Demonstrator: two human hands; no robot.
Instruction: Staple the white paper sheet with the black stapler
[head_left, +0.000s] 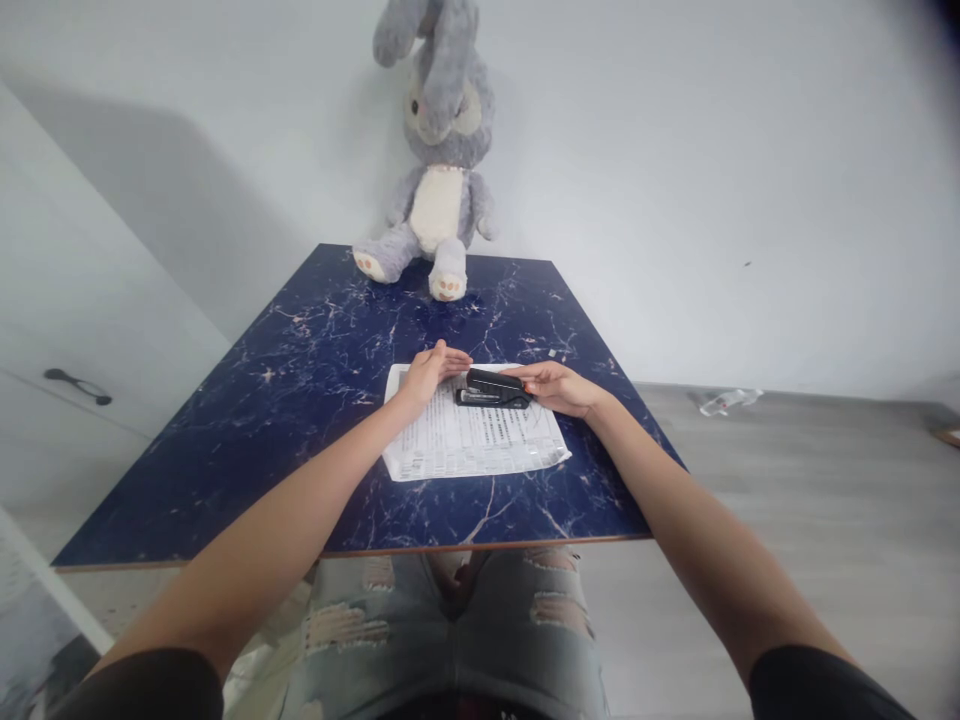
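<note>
A black stapler (493, 389) lies on its side or low over a printed sheet of paper (472, 455), its two arms parted toward the left. My right hand (561, 388) grips the stapler's right end between thumb and fingers. At the stapler's upper left, my left hand (430, 378) rests over the paper with its fingers stretched out to the right. Those fingertips come close to the stapler's tip; whether they touch it I cannot tell.
The paper lies on a dark blue marbled table (300, 430). A grey plush rabbit (442, 200) sits at the table's far edge against the white wall. A crumpled clear plastic piece (729, 402) lies on the floor to the right. A cabinet handle (77, 386) shows at left.
</note>
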